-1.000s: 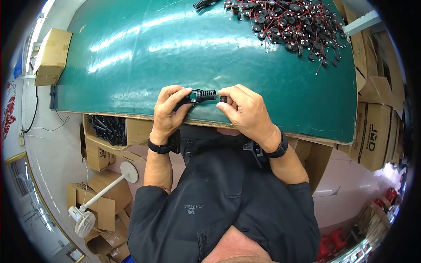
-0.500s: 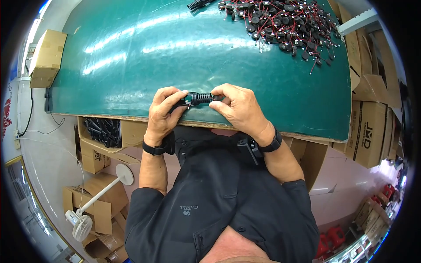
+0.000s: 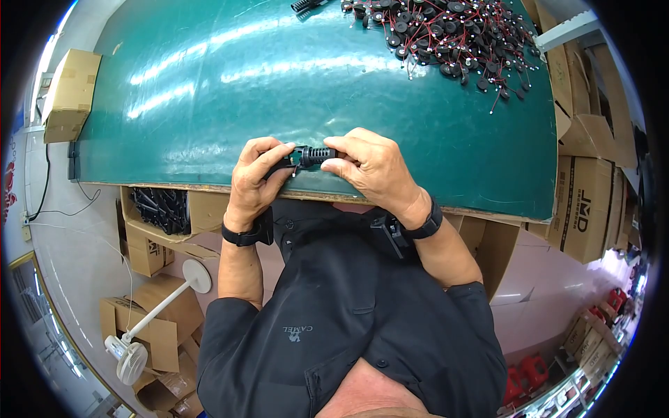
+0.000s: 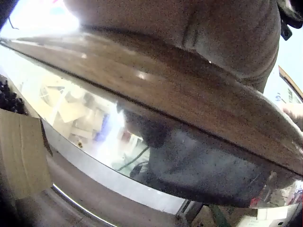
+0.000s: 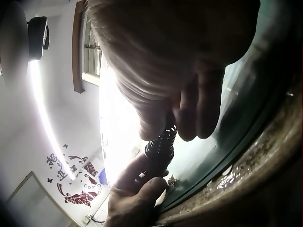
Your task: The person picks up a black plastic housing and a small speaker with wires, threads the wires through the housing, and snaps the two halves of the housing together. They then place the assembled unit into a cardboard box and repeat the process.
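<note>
Over the near edge of the green table, my left hand (image 3: 255, 175) grips the wider end of a black plastic part with a slotted, ribbed tube (image 3: 318, 155). A small white connector (image 3: 293, 174) shows just below its fingertips. My right hand (image 3: 376, 169) pinches the tube's other end between thumb and fingers, where a small black round piece is mostly covered by the fingertips. The right wrist view shows the ribbed tube (image 5: 162, 144) running between both hands. In the left wrist view only the underside of the left hand (image 4: 189, 28) appears; the part is hidden there.
A heap of black round discs with red wires (image 3: 453, 42) lies at the table's (image 3: 209, 132) far right. Another black part (image 3: 306, 5) lies at the far edge. A cardboard box (image 3: 71, 94) stands at left; an open box of black parts (image 3: 160, 209) sits below the edge.
My right hand has moved left, bringing the small black round piece from just off the tube's end onto it. The left hand keeps its hold on the part.
</note>
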{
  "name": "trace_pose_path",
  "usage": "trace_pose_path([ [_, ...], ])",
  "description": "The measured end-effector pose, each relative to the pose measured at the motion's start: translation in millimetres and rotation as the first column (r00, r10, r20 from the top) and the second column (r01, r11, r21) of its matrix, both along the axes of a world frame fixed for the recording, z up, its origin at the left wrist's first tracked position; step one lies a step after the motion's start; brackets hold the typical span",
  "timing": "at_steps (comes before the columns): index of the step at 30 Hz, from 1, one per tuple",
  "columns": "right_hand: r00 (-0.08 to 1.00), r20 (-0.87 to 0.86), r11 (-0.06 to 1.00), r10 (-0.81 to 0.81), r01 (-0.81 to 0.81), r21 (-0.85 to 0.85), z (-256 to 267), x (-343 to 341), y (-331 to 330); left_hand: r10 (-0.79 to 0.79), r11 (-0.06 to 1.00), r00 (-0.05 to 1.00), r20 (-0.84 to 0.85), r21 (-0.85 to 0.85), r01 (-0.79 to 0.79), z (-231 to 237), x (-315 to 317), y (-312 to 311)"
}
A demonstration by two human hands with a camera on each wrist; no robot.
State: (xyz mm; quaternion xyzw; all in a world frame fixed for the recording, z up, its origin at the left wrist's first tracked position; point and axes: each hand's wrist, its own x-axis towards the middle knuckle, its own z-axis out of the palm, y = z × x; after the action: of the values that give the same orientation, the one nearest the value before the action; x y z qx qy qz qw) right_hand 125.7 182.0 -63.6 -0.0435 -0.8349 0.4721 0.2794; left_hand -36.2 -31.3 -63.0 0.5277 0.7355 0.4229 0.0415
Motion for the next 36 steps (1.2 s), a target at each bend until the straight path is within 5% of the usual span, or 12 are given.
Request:
trace_pose_path([
  [33,0.993,0.046,0.992,0.113,-0.115,0.048,2.0,8.7,6.0,-0.054,0.996,0.993,0.109,-0.070,0.062,6.1,-4.3,-3.2],
  [36,0.989,0.067,0.989,0.130,-0.125,-0.073,1.4,8.8,3.5,-0.064,0.994,0.990,0.125,-0.081,0.075,9.2,-5.1,-2.4],
])
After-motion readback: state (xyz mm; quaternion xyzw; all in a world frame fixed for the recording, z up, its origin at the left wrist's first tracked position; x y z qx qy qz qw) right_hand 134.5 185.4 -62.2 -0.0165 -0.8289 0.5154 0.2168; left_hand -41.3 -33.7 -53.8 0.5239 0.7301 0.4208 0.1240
